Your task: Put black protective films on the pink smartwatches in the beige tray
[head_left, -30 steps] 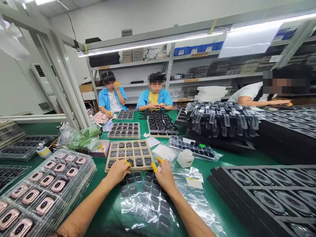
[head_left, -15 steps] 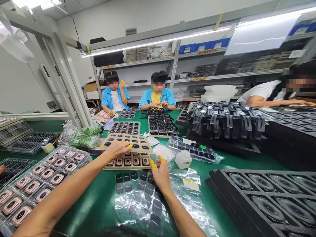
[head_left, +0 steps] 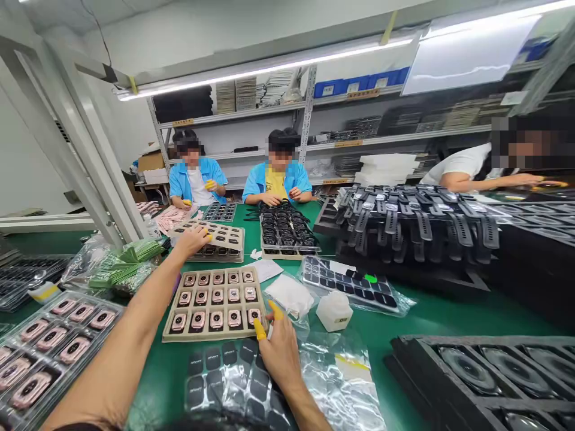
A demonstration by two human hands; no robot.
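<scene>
My left hand (head_left: pixel 193 240), closed and with a yellow finger cot, grips a beige tray (head_left: pixel 227 232) with dark slots. That tray is tilted over a stack of trays (head_left: pixel 220 258) farther back. Nearer me lies a beige tray of pink watch bodies (head_left: pixel 168 329), set in rows with their sensor backs up. My right hand (head_left: pixel 281 347) is at this tray's right edge, thumb and forefinger apart in yellow cots. Its thumb is beside a corner watch body (head_left: pixel 254 318); whether it touches is unclear. Below lies a sheet of dark square films (head_left: pixel 229 377).
Clear trays of pink watch bodies (head_left: pixel 54 341) stand at left, near green packets (head_left: pixel 135 257). A white bottle (head_left: pixel 334 311) and a bagged tray (head_left: pixel 350 284) lie right of centre. Black foam trays (head_left: pixel 485 365) fill the right. Co-workers sit across the table.
My left hand has lifted the upper tray off the watch tray and carried it back and left. The pink watch bodies beneath are uncovered. The view has shifted slightly.
</scene>
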